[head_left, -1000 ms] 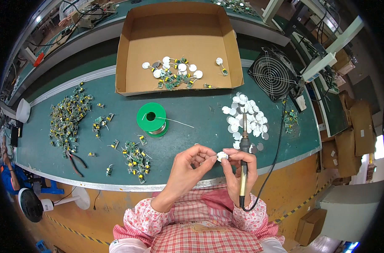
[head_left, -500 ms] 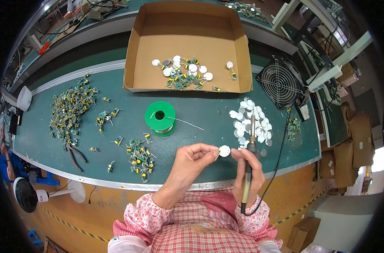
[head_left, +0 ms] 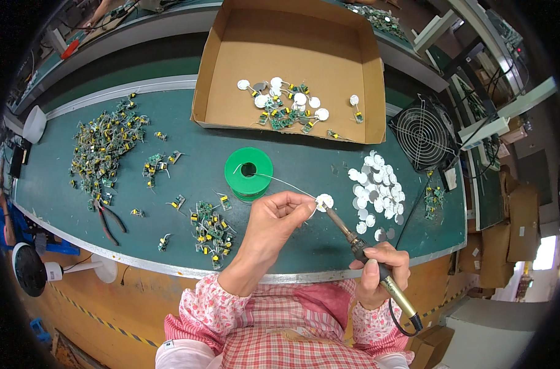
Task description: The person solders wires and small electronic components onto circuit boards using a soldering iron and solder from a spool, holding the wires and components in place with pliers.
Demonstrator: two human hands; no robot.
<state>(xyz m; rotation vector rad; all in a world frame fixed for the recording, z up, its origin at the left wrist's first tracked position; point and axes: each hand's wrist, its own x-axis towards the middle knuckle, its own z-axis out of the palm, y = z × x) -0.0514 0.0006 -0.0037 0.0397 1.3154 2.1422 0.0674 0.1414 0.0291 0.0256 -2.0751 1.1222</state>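
Observation:
Thumb and forefinger of my left hand (head_left: 267,224) pinch a small round white disc (head_left: 325,199) at its left edge. My right hand (head_left: 383,273) is closed round the handle of a soldering iron (head_left: 356,242), its tip meeting the disc. From a green spool (head_left: 264,165), a thin solder wire (head_left: 287,183) runs to the fingertips of my left hand and the disc. Whether those fingers also grip the wire cannot be made out. To the right lies a pile of white and grey discs (head_left: 384,190).
Beyond the spool stands a cardboard box (head_left: 292,55) with discs wired to small circuit boards. A big heap of boards (head_left: 104,144) and pliers (head_left: 109,222) lie left, a smaller heap (head_left: 211,230) nearer. A black fan (head_left: 422,132) stands at the right; the iron's cord crosses there.
My right hand has drawn back to the right and turned the soldering iron, bringing its tip down onto the disc. My left hand, still pinching the disc, has moved slightly away from me, meeting the wire.

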